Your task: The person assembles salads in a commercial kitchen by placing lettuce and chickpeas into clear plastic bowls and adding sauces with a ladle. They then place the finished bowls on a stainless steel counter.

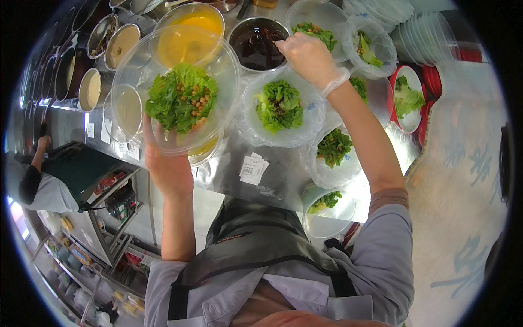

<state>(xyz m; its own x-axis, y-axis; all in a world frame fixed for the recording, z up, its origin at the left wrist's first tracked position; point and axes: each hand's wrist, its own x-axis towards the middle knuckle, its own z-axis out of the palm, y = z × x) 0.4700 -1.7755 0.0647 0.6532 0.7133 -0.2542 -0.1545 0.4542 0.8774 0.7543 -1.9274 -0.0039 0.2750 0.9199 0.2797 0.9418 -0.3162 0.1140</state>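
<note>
My left hand [166, 163] grips the near rim of a clear plastic bowl [177, 90] of lettuce and chickpeas, thumb hooked over the edge, fingers beneath it, lifted above the steel counter [283, 180]. My gloved right hand [306, 54] hovers just right of it over the dark sauce bowl [259, 43] (fingertips bunched; I cannot tell around what), so the salad lies leftward.

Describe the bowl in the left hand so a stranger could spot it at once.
On the steel counter, look left of the dark sauce pot. The left hand lifts a clear bowl of lettuce. Unlike the other salad bowls, its greens carry chickpeas.
</note>
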